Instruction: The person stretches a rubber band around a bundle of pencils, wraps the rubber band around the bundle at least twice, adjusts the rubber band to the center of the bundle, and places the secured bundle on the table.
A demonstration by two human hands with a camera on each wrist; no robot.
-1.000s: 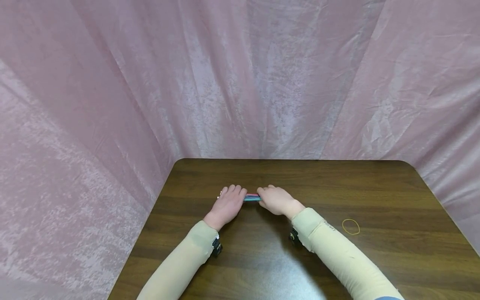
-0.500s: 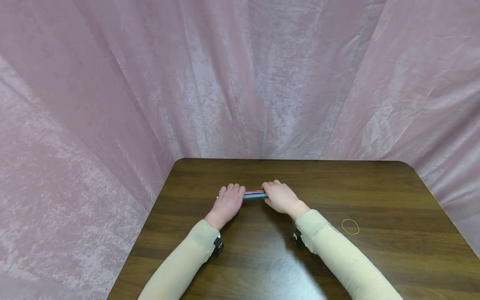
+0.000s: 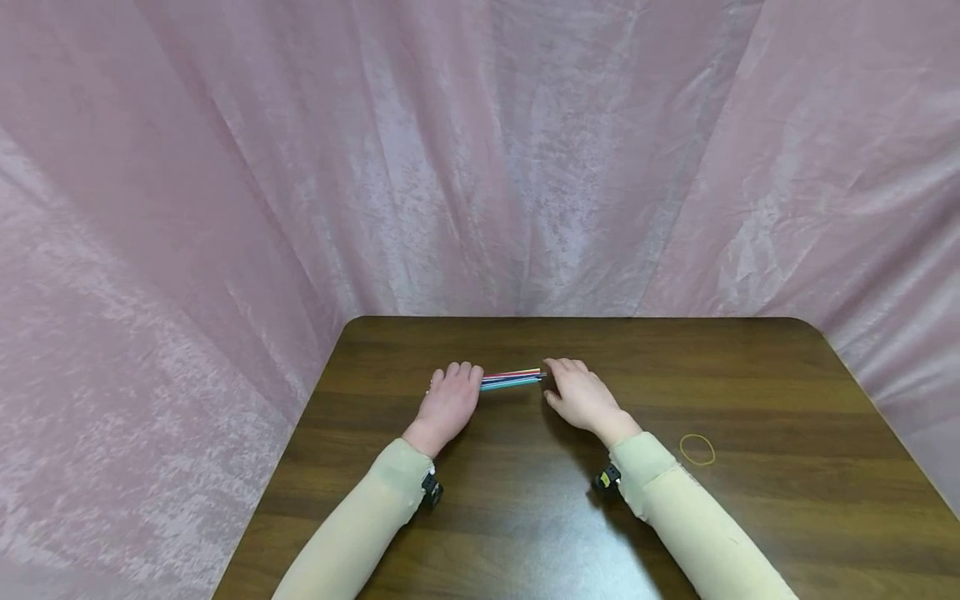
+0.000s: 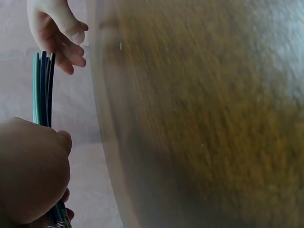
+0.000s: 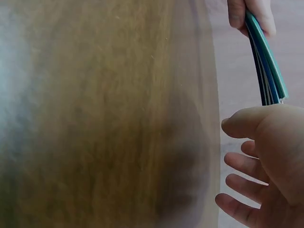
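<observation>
Half a second ago the right hand (image 3: 579, 393) covers one end of a bundle of slim coloured sticks (image 3: 512, 380); now its fingers are loose and spread, holding nothing, and it has eased slightly toward four o'clock. The freed end shows bare just beside its fingertips; whether they touch, I cannot tell. More of the bundle is visible, in red, yellow, dark blue and pale teal, pointing from the left hand (image 3: 447, 400) to between two and three o'clock. That left hand has barely moved and grips the bundle's nine o'clock end, fingers curled round it.

A thin yellow loop (image 3: 697, 464) lies to the right hand's four o'clock, much as before.

The surface (image 3: 495, 533) is brown wood grain with rounded corners at eleven and one o'clock, and a pale glare near six. Pink, velvety curtains (image 3: 420, 167) hang in folds behind it, from nine round through twelve to three o'clock. Pale sleeves (image 3: 352, 525) cover both forearms, with a small dark device (image 3: 431, 490) at each wrist.
</observation>
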